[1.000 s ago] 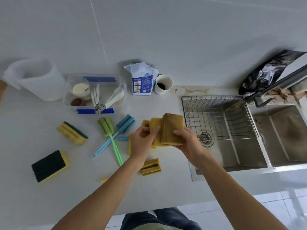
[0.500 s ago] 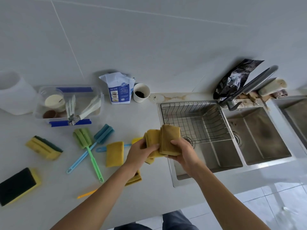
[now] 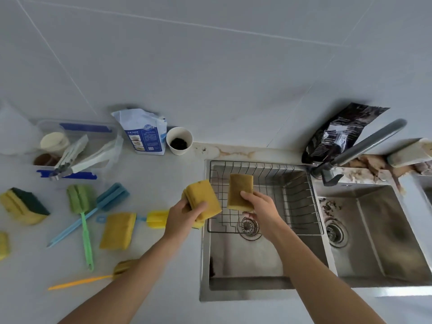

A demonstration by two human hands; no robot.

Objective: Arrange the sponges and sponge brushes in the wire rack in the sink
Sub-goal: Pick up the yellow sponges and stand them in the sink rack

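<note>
a sponge in each of our hands, at the sink's left edge

our right hand [image 3: 258, 208] clamps one brownish sponge [image 3: 240, 191] upright over the wire rack [image 3: 292, 197]; our left hand [image 3: 187, 215] grips a yellow stack of sponges [image 3: 203, 199] above the table [image 3: 149, 260]. how many are in the stack we cannot tell. our left arm hides the orange brush [image 3: 86, 280] head, and a sponge at the far left [image 3: 2, 245] is cut off.

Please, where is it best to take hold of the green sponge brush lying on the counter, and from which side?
Probably from above, on the bare lower handle of the green sponge brush, near the end closest to the person. It lies flat, and higher up the blue brush crosses it, so a grip there would catch both.
</note>
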